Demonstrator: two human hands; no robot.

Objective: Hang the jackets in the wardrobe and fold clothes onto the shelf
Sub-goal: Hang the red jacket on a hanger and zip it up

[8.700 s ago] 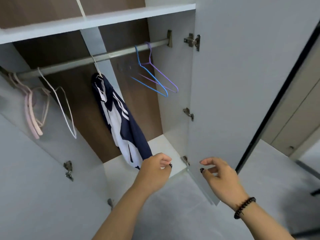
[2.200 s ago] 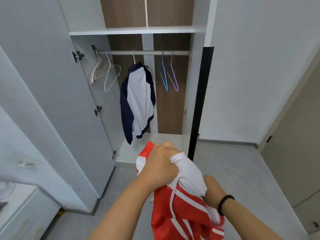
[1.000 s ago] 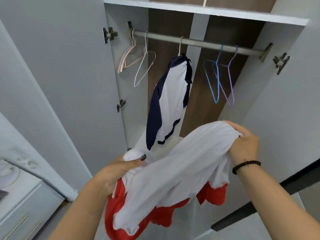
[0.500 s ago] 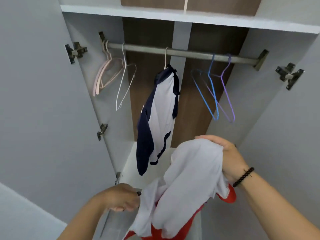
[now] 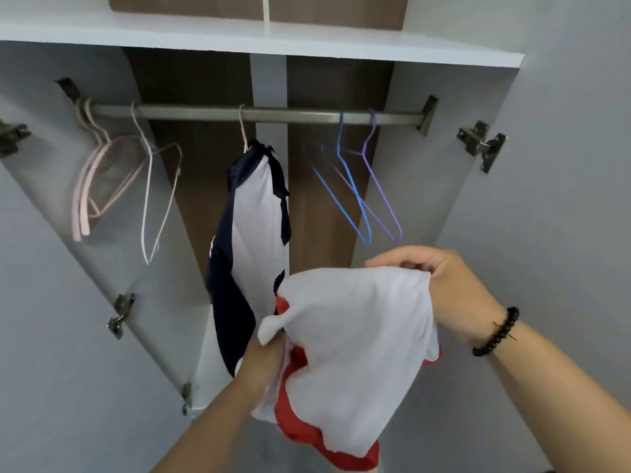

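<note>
I hold a red and white jacket (image 5: 355, 353) in front of the open wardrobe, its white lining facing me. My right hand (image 5: 444, 288) grips its upper right edge, just below the blue hanger (image 5: 355, 199) and purple hanger (image 5: 382, 199) on the rail (image 5: 290, 115). My left hand (image 5: 266, 360) pinches the jacket's left edge lower down, partly hidden by the cloth. A navy and white jacket (image 5: 252, 240) hangs from the middle of the rail, right behind my left hand.
Pink hangers (image 5: 88, 186) and a white wire hanger (image 5: 157, 199) hang at the rail's left end. A white shelf (image 5: 273, 39) runs above the rail. Grey wardrobe doors stand open on both sides, with hinges (image 5: 481, 145) on the right one.
My left hand has come up and taken the jacket's left edge. My right hand has lifted its edge a little toward the blue and purple hangers. The view has moved closer to the rail.
</note>
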